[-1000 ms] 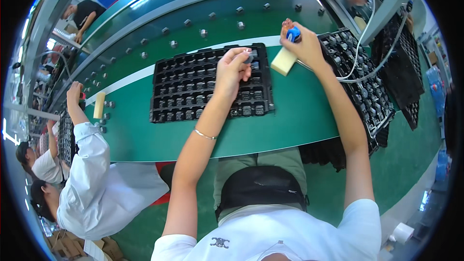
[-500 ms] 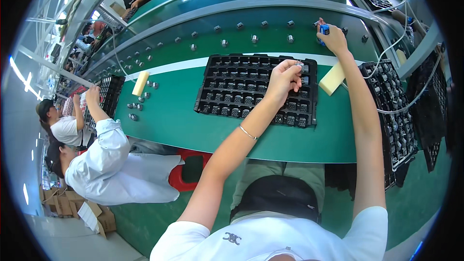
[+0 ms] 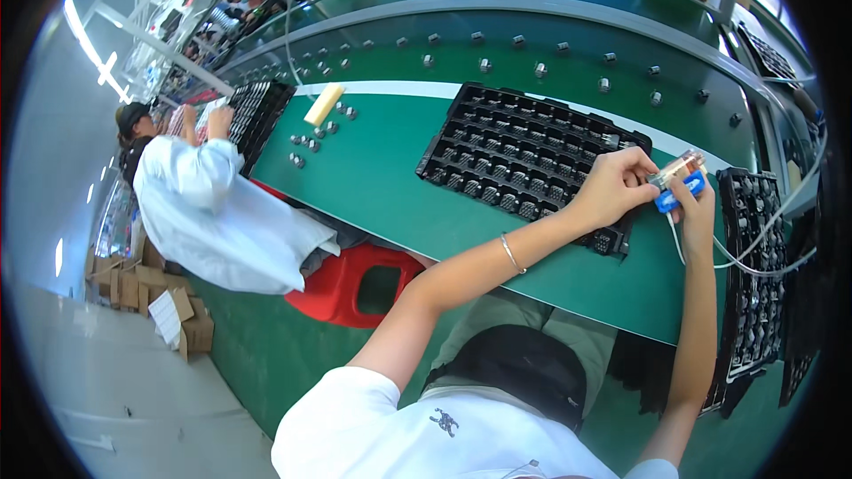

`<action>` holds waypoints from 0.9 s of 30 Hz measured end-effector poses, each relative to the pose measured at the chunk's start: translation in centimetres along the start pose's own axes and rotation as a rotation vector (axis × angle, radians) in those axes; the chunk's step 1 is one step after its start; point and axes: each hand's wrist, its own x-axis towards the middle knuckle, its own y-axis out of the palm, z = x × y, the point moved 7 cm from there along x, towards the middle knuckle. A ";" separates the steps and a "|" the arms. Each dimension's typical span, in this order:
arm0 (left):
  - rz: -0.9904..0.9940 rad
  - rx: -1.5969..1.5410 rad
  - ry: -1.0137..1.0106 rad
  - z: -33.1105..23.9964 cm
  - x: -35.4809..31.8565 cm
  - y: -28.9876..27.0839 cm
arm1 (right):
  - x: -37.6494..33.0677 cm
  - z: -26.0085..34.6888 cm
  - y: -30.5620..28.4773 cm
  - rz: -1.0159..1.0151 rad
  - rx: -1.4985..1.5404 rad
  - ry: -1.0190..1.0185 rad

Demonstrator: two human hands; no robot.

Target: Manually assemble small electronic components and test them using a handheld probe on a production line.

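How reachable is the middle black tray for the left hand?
Probably yes: left hand appears over the middle black tray's right end, nothing visible blocking, though its fingers look busy at the blue tool.

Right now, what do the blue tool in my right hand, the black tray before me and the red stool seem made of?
Blue tool: blue part probably smooth plastic, given its solid colour. Black tray: likely moulded plastic, slightly shiny, with repeated pockets. Red stool: smooth, probably plastic, with rounded edges.
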 end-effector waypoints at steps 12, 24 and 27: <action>-0.027 0.072 -0.009 -0.6 -0.6 0.1 | -0.3 -1.1 -0.9 -0.022 0.178 0.096; -0.073 0.091 0.033 -0.5 -0.4 -0.2 | 0.0 -2.3 -0.9 -0.074 0.335 0.171; -0.053 0.100 0.093 -0.7 -0.4 -0.3 | 0.0 -2.2 -0.5 0.040 0.310 0.198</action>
